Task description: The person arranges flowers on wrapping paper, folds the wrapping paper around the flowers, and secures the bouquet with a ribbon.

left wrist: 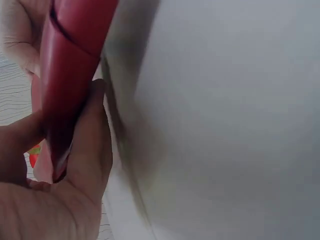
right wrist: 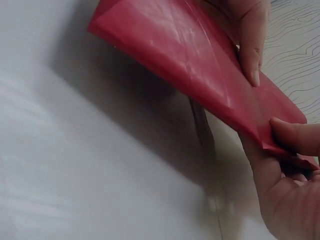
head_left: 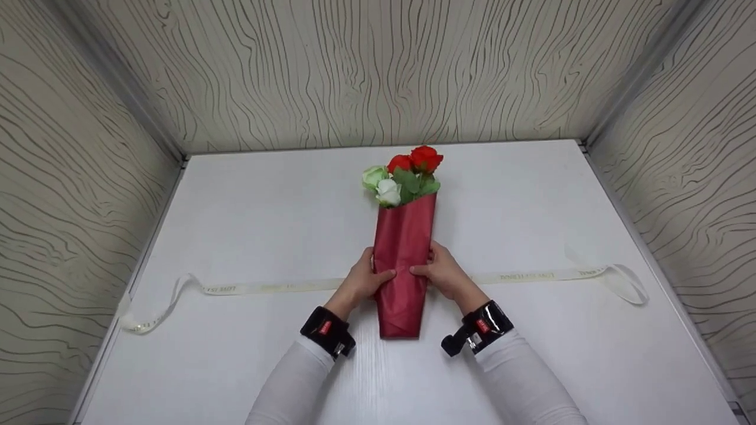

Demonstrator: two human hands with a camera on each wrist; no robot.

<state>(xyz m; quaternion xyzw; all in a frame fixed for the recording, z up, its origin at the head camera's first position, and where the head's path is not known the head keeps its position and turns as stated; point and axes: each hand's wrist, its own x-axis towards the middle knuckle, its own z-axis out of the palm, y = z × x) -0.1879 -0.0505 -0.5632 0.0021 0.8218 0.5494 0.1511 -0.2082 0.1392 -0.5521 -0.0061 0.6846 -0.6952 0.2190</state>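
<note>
Pinching bouquet [head_left: 405,239], L hand [head_left: 362,281], R hand [head_left: 445,274]

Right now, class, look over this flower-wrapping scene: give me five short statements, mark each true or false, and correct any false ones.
1. The left hand and right hand both grip the red wrapper. True.
2. Every bloom is red. False: beside the red blooms are a white one and a pale green one.
3. The pale ribbon extends to both sides of the wrapper. True.
4. The ribbon is tied in a bow. False: it lies untied on the table.
5. Both sleeves are black. False: they are whitish.
</note>
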